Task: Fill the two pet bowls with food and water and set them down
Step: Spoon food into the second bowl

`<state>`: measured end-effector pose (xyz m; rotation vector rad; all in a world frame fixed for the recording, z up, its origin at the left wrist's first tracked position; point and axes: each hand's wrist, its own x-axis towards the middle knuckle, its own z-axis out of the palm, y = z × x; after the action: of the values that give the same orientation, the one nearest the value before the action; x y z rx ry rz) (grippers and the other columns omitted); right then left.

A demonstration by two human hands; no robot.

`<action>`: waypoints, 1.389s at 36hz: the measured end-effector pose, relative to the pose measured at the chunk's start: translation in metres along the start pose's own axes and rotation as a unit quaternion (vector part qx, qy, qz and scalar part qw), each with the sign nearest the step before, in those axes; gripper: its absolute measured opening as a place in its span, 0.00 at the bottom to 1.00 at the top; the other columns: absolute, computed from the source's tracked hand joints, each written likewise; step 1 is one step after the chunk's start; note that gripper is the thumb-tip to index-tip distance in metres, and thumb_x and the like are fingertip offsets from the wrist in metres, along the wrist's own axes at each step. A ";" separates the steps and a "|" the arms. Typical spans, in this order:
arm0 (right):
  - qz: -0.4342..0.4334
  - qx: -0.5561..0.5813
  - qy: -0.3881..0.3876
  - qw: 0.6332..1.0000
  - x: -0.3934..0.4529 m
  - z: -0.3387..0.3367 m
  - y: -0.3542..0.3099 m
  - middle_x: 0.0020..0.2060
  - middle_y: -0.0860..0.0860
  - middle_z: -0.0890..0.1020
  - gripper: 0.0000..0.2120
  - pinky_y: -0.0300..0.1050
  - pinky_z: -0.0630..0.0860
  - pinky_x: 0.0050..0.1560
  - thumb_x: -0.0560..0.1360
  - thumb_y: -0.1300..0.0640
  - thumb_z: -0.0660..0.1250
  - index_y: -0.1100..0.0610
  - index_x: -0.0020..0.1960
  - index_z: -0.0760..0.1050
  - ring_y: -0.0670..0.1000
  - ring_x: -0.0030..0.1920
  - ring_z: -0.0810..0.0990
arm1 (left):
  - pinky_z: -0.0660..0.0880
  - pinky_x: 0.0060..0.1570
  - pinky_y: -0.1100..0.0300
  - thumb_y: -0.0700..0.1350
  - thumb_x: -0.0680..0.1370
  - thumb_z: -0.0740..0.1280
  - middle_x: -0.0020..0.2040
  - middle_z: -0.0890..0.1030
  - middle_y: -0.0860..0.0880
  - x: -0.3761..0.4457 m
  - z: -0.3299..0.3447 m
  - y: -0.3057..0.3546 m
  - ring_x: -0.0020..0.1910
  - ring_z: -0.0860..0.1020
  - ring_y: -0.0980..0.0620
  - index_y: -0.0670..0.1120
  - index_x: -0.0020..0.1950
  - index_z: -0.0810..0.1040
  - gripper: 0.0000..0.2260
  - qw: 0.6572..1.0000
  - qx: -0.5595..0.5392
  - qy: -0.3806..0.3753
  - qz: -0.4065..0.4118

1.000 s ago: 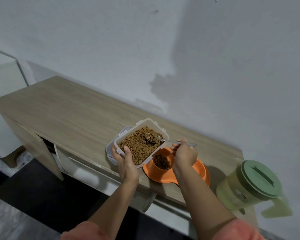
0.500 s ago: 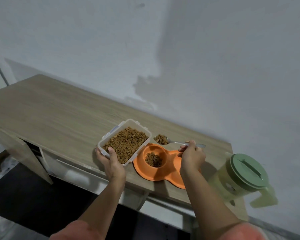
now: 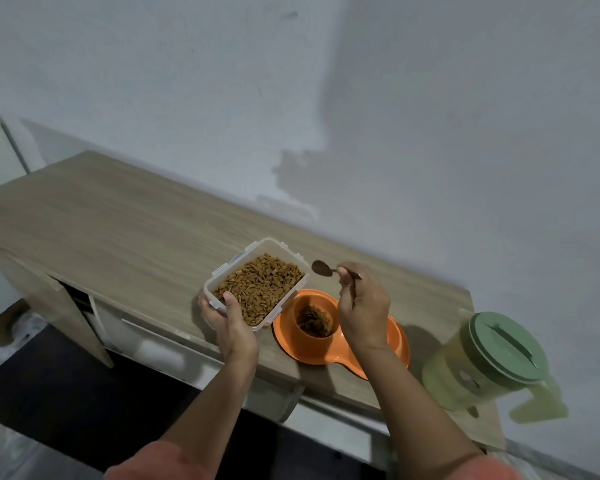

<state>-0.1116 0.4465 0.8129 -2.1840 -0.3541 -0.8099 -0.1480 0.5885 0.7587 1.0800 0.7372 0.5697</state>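
On the wooden counter (image 3: 125,223) the green-lidded water jug (image 3: 482,362) stands closed at the right end, and nearer us sits the orange double pet bowl (image 3: 392,344), its left cup partly filled with kibble. Our left hand (image 3: 227,317) grips the near corner of the clear food container (image 3: 257,282), whose edge overhangs the bowl's rim. Our right hand (image 3: 362,311) pinches the spoon (image 3: 323,268), held above the counter beyond the bowl. We judge kibble could scatter, or the tilted container slip.
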 end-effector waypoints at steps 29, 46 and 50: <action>-0.158 -0.135 -0.210 0.955 -0.013 0.062 -0.044 0.46 0.52 0.80 0.17 0.45 0.74 0.42 0.69 0.60 0.67 0.53 0.58 0.81 0.54 0.46 0.77 | 0.71 0.63 0.49 0.45 0.83 0.56 0.70 0.67 0.42 -0.008 -0.018 0.035 0.67 0.70 0.40 0.42 0.76 0.58 0.22 1.000 -0.009 -0.023 0.000; 0.432 0.078 -0.203 0.875 0.006 0.042 -0.030 0.41 0.49 0.77 0.14 0.45 0.71 0.39 0.80 0.49 0.55 0.56 0.59 0.71 0.49 0.40 0.75 | 0.75 0.59 0.44 0.52 0.83 0.54 0.63 0.74 0.44 0.020 -0.016 0.046 0.59 0.75 0.43 0.46 0.74 0.62 0.21 0.986 0.066 -0.139 -0.063; 0.473 0.074 -0.165 0.862 0.010 0.040 -0.023 0.41 0.54 0.77 0.17 0.53 0.76 0.49 0.80 0.51 0.53 0.61 0.58 0.73 0.56 0.44 0.77 | 0.74 0.61 0.38 0.53 0.82 0.55 0.62 0.76 0.44 0.031 -0.003 0.044 0.57 0.77 0.44 0.50 0.74 0.63 0.20 0.972 0.046 -0.208 -0.099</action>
<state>-0.0973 0.4914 0.8124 -1.9858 0.4761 0.1407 -0.1328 0.6290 0.7906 1.1484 0.4972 0.1305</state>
